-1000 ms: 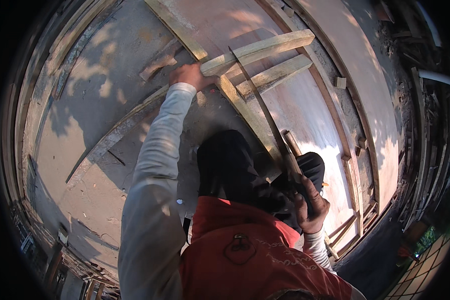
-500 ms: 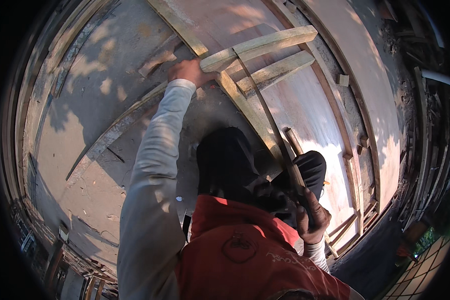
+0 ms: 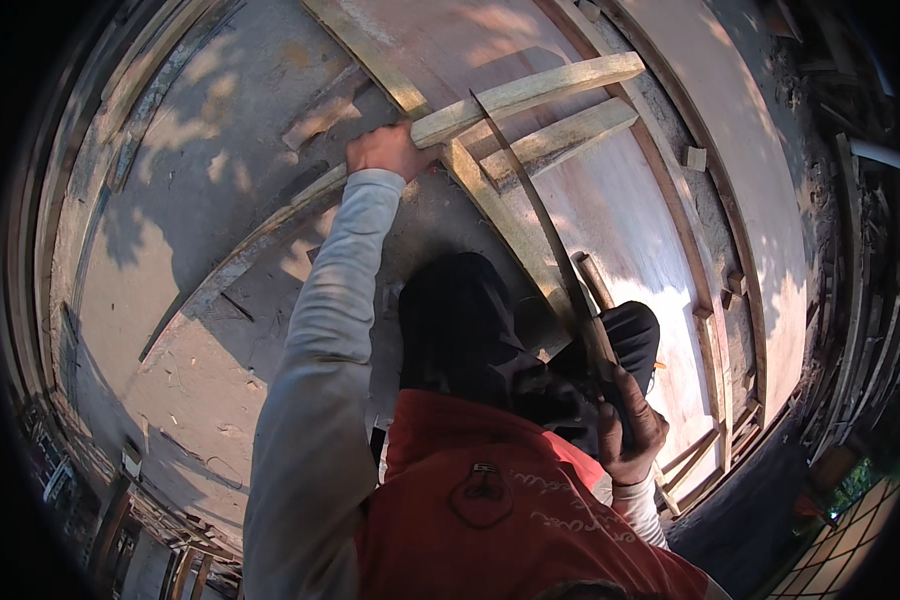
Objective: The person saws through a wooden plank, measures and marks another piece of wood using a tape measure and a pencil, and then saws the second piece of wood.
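Note:
A handsaw with a long dark blade lies across a squared wooden beam, its tip reaching just past the beam's far side. My right hand, at the lower right, is wrapped round the saw's handle. On the beam's left end my left hand is closed, gripping the wood; its fingertips are partly hidden. That beam rests over a long timber running from upper left to lower right. A shorter wooden piece sits just nearer than the beam.
Pale plywood sheets with timber edging spread to the right. A round wooden handle sticks up beside my knee. On the dusty floor lie a curved plank and a wood offcut. Stacked timber lines the far right.
My right hand and the saw have moved slightly forward, away from me. My left hand keeps its hold on the beam. The whole view has shifted a little.

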Demonstrator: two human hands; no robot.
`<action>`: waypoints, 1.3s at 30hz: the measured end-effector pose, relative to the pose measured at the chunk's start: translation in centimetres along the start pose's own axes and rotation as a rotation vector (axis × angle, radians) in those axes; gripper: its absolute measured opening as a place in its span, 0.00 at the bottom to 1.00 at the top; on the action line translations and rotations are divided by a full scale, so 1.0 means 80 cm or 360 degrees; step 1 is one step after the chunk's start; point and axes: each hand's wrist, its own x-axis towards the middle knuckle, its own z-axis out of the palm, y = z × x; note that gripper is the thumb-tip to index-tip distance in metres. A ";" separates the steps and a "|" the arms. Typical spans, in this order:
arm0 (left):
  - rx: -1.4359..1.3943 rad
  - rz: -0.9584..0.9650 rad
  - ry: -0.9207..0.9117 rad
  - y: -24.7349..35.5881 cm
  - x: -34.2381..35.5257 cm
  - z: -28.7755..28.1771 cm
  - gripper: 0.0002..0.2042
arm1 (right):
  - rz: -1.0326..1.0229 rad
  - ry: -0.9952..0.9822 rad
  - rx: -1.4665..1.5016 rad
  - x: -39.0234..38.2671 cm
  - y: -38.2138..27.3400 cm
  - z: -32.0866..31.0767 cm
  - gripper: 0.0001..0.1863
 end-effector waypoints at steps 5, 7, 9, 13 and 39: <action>0.0032 0.0112 0.0085 0.043 0.003 0.025 0.36 | -0.0065 0.0166 -0.0021 0.215 0.066 0.090 0.23; -0.0003 0.0098 0.0009 0.034 -0.006 0.029 0.37 | 0.0024 0.0037 -0.0110 0.191 0.038 0.075 0.23; 0.0024 0.0092 0.0037 0.030 -0.021 0.025 0.39 | 0.0208 -0.0006 -0.0085 0.084 0.017 0.026 0.23; 0.0059 0.0107 0.0166 0.022 -0.036 0.025 0.40 | 0.0089 -0.0052 -0.0189 -0.068 -0.028 -0.045 0.25; 0.0152 0.0042 0.0197 0.031 -0.024 0.034 0.39 | -0.0045 -0.0077 -0.0141 -0.049 0.028 -0.042 0.26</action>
